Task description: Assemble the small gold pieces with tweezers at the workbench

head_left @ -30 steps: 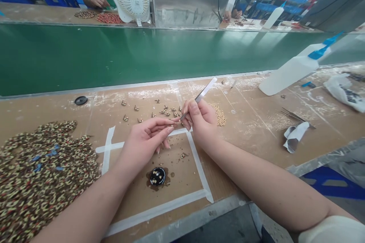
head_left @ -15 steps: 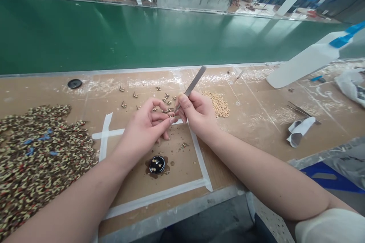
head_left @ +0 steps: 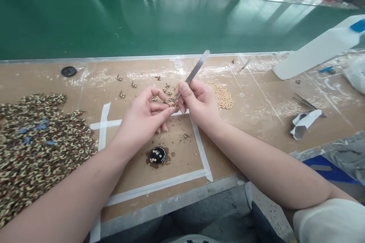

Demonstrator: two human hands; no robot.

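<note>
My right hand (head_left: 201,104) grips metal tweezers (head_left: 197,70), their tip pointing down toward the fingers of my left hand. Between thumb and index finger, my left hand (head_left: 142,114) pinches a small figured piece (head_left: 171,104), partly hidden by the fingertips. The tweezers' tip meets the piece or lies right beside it; I cannot tell which. Below the hands sits a small black dish (head_left: 157,155) holding dark liquid and several pale beads. Just beyond my right hand lies a heap of tan beads (head_left: 224,97). Several small figured pieces (head_left: 134,84) are scattered behind my left hand.
A large heap of small brown-and-cream pieces (head_left: 42,159) covers the left side. White tape (head_left: 159,186) outlines a work area. A black lid (head_left: 69,71) lies at back left. On the right are a white bottle (head_left: 316,53), other tweezers (head_left: 309,105) and crumpled paper (head_left: 305,123).
The view has tilted down slightly, so the table appears higher in the picture. Both hands keep nearly the same pose, with the tweezers still at the left fingertips.
</note>
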